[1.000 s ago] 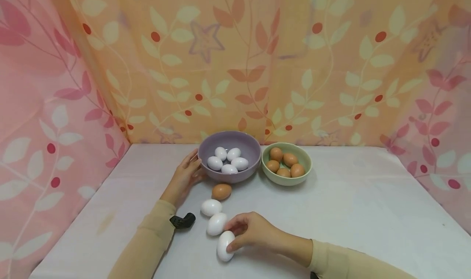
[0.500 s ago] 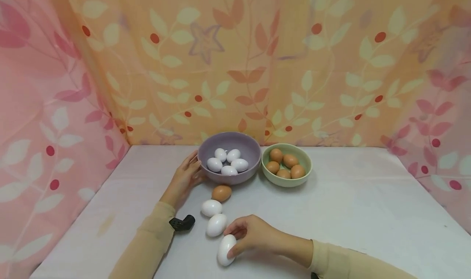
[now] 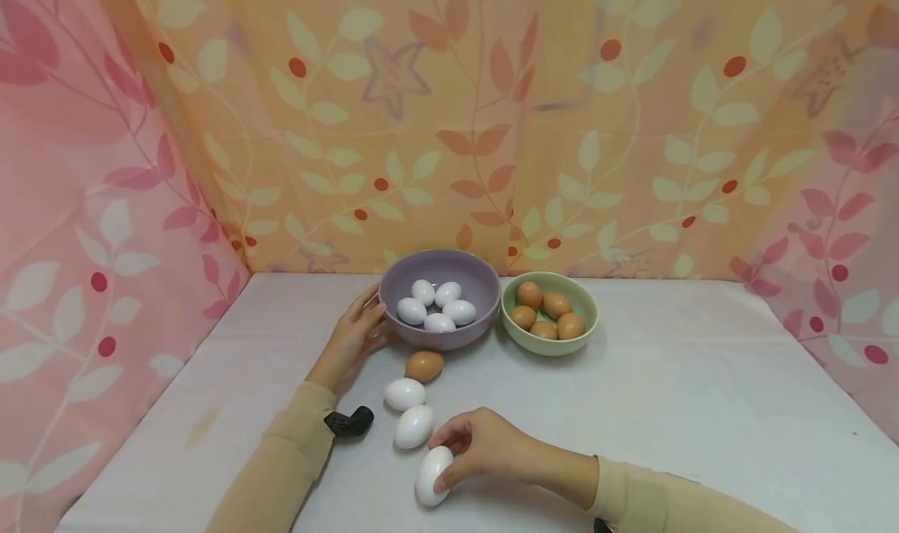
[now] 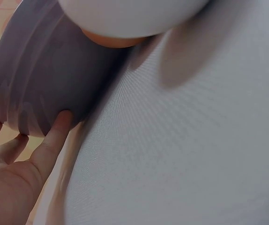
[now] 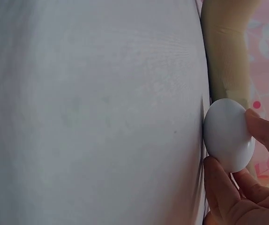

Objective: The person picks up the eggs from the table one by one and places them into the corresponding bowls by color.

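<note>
My right hand [image 3: 492, 449] pinches a white egg [image 3: 432, 478] between thumb and fingers at the front of the table; the right wrist view also shows this egg [image 5: 228, 135] against the fingertips. With fairly straight fingers, my left hand [image 3: 353, 338] touches the outer left side of a purple bowl [image 3: 485, 283]. In the left wrist view, the fingertips meet the lower wall of that bowl [image 4: 55, 70]. Several white eggs [image 3: 459, 312] lie inside it. Between bowl and right hand, a brown egg [image 3: 424, 366] and two white eggs [image 3: 414, 427] rest in a line.
Against the purple bowl's right side stands a smaller green bowl [image 3: 551, 347] with several brown eggs [image 3: 570, 326] inside. A white cloth [image 3: 702, 385] covers the table. Patterned curtains [image 3: 562, 143] rise at the back and both sides.
The white egg in my right hand has tilted a little and shifted slightly toward the front edge. My left hand stays at the purple bowl.
</note>
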`<action>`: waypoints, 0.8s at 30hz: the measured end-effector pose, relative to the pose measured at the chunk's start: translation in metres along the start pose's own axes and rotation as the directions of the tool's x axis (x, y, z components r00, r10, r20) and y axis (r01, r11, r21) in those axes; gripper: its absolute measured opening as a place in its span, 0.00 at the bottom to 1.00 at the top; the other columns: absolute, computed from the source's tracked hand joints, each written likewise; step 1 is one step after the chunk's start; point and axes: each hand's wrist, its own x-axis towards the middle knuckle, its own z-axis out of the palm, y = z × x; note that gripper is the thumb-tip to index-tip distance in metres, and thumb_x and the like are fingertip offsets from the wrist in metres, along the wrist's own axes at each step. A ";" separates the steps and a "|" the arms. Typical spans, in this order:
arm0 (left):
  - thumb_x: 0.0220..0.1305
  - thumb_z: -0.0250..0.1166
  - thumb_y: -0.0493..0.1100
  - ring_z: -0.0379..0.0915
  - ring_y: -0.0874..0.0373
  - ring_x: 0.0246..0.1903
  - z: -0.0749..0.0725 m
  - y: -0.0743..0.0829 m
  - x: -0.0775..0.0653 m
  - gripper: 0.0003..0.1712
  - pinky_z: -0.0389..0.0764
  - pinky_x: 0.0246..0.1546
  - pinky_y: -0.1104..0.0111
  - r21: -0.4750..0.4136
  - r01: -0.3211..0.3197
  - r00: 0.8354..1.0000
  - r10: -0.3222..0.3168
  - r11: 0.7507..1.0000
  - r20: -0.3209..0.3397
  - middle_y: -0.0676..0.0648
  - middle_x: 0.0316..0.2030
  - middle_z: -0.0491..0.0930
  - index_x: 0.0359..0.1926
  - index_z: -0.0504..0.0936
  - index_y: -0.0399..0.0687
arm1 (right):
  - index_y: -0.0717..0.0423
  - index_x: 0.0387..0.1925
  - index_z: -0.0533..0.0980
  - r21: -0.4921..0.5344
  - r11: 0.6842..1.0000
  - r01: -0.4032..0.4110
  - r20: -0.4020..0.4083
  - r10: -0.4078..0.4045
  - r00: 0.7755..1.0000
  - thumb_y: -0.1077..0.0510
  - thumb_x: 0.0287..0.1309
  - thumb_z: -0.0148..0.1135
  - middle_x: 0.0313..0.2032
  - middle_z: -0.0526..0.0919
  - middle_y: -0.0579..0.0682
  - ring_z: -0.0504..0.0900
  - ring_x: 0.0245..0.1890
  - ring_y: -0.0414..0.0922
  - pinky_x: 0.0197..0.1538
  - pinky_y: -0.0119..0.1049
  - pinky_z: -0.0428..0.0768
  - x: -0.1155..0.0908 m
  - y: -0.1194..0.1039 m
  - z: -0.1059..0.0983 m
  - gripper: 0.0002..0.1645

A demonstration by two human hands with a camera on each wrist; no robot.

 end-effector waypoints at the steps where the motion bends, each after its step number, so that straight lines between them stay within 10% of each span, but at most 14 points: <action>1: 0.76 0.55 0.47 0.58 0.47 0.73 0.000 0.000 0.000 0.37 0.70 0.67 0.47 0.001 -0.003 1.000 0.003 1.000 0.005 0.49 0.79 0.51 0.79 0.51 0.58 | 0.57 0.39 0.85 0.000 1.000 0.002 -0.003 -0.002 1.000 0.68 0.38 0.79 0.37 0.89 0.47 0.83 0.38 0.36 0.40 0.24 0.77 0.000 0.000 -0.001 0.21; 24: 0.77 0.53 0.45 0.58 0.45 0.72 0.002 0.002 0.000 0.35 0.71 0.66 0.47 0.010 -0.014 1.000 0.014 1.000 -0.011 0.47 0.79 0.50 0.79 0.51 0.56 | 0.54 0.47 0.84 -0.120 0.988 0.097 -0.181 -0.118 0.976 0.55 0.44 0.80 0.42 0.88 0.47 0.83 0.43 0.39 0.46 0.31 0.81 0.023 -0.054 -0.053 0.26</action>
